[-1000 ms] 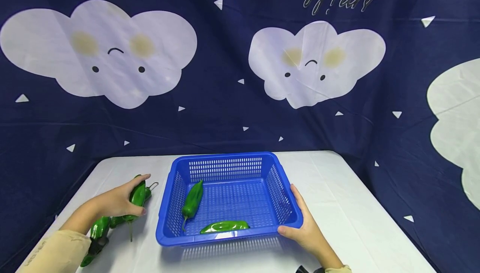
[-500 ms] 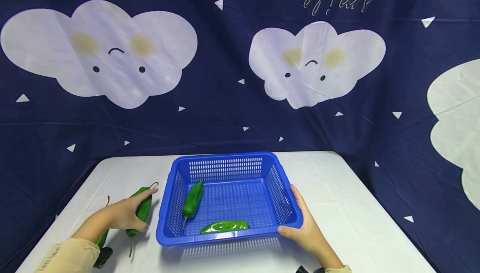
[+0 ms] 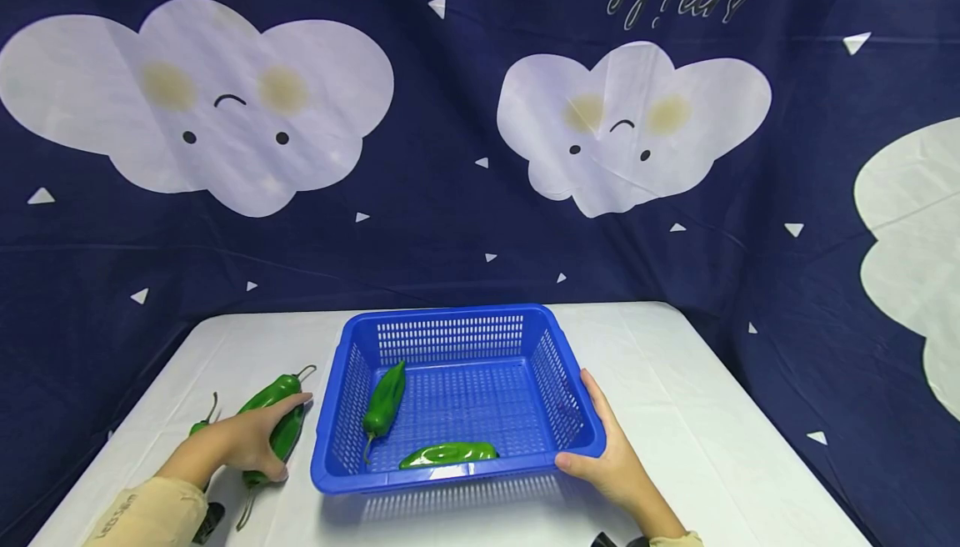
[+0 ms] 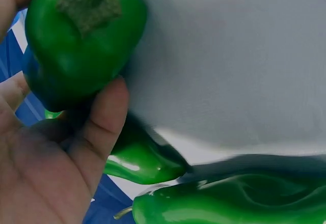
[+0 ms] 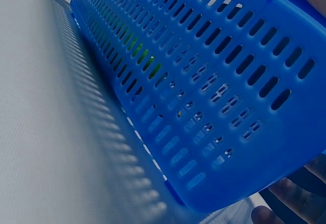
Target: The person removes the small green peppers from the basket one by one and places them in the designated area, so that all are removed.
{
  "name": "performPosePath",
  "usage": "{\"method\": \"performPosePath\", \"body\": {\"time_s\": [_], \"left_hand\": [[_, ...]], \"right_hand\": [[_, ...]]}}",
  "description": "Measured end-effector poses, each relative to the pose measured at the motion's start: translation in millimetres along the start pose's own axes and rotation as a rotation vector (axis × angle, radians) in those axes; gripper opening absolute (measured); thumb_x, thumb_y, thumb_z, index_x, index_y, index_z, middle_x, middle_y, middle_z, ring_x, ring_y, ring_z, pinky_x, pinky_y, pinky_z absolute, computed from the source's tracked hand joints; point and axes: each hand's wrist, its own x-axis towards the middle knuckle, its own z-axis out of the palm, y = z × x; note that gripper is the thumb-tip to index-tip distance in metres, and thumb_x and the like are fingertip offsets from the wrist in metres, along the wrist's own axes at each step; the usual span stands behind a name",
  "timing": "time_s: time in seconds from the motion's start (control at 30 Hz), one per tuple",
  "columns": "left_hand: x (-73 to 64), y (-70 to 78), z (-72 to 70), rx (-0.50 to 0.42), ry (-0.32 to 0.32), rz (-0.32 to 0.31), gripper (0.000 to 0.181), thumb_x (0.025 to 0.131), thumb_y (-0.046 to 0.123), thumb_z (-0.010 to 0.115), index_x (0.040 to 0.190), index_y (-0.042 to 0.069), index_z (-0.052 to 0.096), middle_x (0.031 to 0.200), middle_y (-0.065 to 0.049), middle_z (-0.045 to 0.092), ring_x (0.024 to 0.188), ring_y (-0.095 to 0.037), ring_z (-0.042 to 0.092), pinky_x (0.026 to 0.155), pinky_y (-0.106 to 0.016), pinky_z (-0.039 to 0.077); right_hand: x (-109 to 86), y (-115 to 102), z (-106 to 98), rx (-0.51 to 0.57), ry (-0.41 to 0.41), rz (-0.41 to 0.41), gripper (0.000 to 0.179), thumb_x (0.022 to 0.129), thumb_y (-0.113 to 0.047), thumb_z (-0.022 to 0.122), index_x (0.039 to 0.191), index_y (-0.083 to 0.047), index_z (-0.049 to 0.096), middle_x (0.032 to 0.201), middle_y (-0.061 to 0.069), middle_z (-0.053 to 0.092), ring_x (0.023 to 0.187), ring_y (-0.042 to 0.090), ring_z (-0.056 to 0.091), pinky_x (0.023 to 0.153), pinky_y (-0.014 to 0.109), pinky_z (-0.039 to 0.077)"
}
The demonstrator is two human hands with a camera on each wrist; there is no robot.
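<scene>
In the head view my left hand point(image 3: 251, 443) holds a long green chili pepper point(image 3: 285, 437) left of the basket, its stem pointing toward me. The left wrist view shows my thumb and fingers around that pepper's stem end. A second green pepper point(image 3: 266, 394) with a curved stem lies just beyond the hand. Another point(image 3: 198, 427) is mostly hidden behind my left hand and wrist. My right hand point(image 3: 611, 455) grips the near right corner of the blue plastic basket point(image 3: 427, 477), thumb on the rim. Inside are two green peppers, one along the left side point(image 3: 386, 401), one near the front point(image 3: 448, 454).
The basket stands on a white table point(image 3: 675, 414). Behind the table hangs a dark blue curtain point(image 3: 450, 255) with cloud prints. Black objects show at my left wrist point(image 3: 210, 522) and right wrist point(image 3: 603, 540).
My left hand and its pepper have moved toward me, uncovering more of the pepper with the curved stem. My right hand and the basket stay in place.
</scene>
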Motion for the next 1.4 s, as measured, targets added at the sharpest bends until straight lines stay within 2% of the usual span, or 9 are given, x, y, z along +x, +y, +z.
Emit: {"method": "performPosePath", "body": {"time_s": [0.13, 0.23, 0.37, 0.47, 0.67, 0.87, 1.1, 1.27, 1.4], "left_hand": [[0.7, -0.4, 0.3, 0.009, -0.011, -0.013, 0.105, 0.063, 0.021, 0.092, 0.15, 0.012, 0.034, 0.143, -0.037, 0.042, 0.126, -0.059, 0.045, 0.096, -0.075, 0.039], [1.4, 2.0, -0.4, 0.016, -0.045, -0.049, 0.107, 0.062, 0.024, 0.094, 0.15, 0.015, 0.034, 0.145, -0.037, 0.04, 0.128, -0.06, 0.042, 0.095, -0.077, 0.038], [1.7, 6.3, -1.7, 0.042, -0.092, -0.078, 0.108, 0.059, 0.022, 0.096, 0.149, 0.017, 0.037, 0.144, -0.034, 0.043, 0.127, -0.057, 0.044, 0.094, -0.077, 0.039], [1.4, 7.6, -1.9, 0.058, -0.099, -0.059, 0.107, 0.059, 0.014, 0.096, 0.148, 0.017, 0.038, 0.141, -0.033, 0.048, 0.124, -0.055, 0.049, 0.093, -0.076, 0.04], [1.0, 6.6, -0.5, 0.103, -0.085, -0.014, 0.104, 0.057, -0.001, 0.092, 0.146, 0.016, 0.041, 0.134, -0.034, 0.052, 0.119, -0.05, 0.053, 0.09, -0.073, 0.044], [0.9, 5.7, 0.9, 0.122, -0.083, -0.047, 0.108, 0.057, 0.0, 0.093, 0.148, 0.019, 0.039, 0.138, -0.038, 0.045, 0.123, -0.055, 0.048, 0.086, -0.075, 0.045], [-1.3, 4.7, 0.0, 0.127, -0.074, -0.099, 0.114, 0.056, 0.006, 0.095, 0.152, 0.024, 0.035, 0.137, -0.039, 0.044, 0.113, -0.05, 0.054, 0.079, -0.071, 0.049], [-7.2, 2.7, -5.0, 0.14, -0.032, -0.086, 0.114, 0.055, 0.02, 0.097, 0.151, 0.022, 0.035, 0.134, -0.041, 0.045, 0.112, -0.054, 0.053, 0.076, -0.071, 0.05], [-13.2, 0.7, -14.6, 0.153, 0.027, -0.036, 0.113, 0.054, 0.028, 0.098, 0.15, 0.02, 0.038, 0.133, -0.044, 0.043, 0.112, -0.057, 0.051, 0.077, -0.073, 0.048]], "right_hand": [[0.0, 0, 0, 0.006, 0.002, 0.003, 0.116, 0.077, -0.006, 0.082, 0.161, -0.021, 0.002, 0.161, 0.027, 0.013, 0.13, 0.047, 0.043, 0.095, 0.029, 0.053], [0.0, 0, 0, 0.005, 0.003, 0.002, 0.117, 0.077, -0.005, 0.082, 0.161, -0.021, 0.002, 0.161, 0.027, 0.013, 0.129, 0.047, 0.044, 0.095, 0.029, 0.053], [-0.1, 0, 0, 0.007, 0.001, 0.003, 0.117, 0.077, -0.005, 0.082, 0.161, -0.021, 0.002, 0.161, 0.027, 0.012, 0.13, 0.047, 0.043, 0.096, 0.028, 0.053], [-0.3, -1, 0, 0.011, 0.001, 0.008, 0.117, 0.077, -0.005, 0.082, 0.161, -0.022, 0.002, 0.161, 0.027, 0.012, 0.13, 0.047, 0.043, 0.096, 0.028, 0.053], [-0.5, -1, 1, 0.013, 0.004, 0.011, 0.117, 0.077, -0.005, 0.082, 0.161, -0.019, 0.001, 0.161, 0.027, 0.012, 0.13, 0.047, 0.043, 0.095, 0.029, 0.053], [-0.1, -1, 1, 0.01, 0.005, 0.013, 0.118, 0.077, -0.006, 0.082, 0.16, -0.017, 0.0, 0.161, 0.027, 0.013, 0.13, 0.047, 0.043, 0.096, 0.029, 0.053], [-0.2, -1, 1, 0.006, 0.007, 0.006, 0.116, 0.077, -0.006, 0.082, 0.161, -0.023, 0.003, 0.161, 0.027, 0.013, 0.131, 0.048, 0.042, 0.096, 0.029, 0.052], [-0.2, -1, 1, 0.001, 0.009, 0.003, 0.116, 0.077, -0.006, 0.082, 0.161, -0.022, 0.002, 0.161, 0.027, 0.014, 0.131, 0.048, 0.042, 0.096, 0.028, 0.052], [-0.1, -1, 1, 0.009, 0.004, 0.004, 0.117, 0.077, -0.006, 0.082, 0.161, -0.019, 0.001, 0.161, 0.027, 0.013, 0.131, 0.048, 0.042, 0.096, 0.028, 0.052]]}}
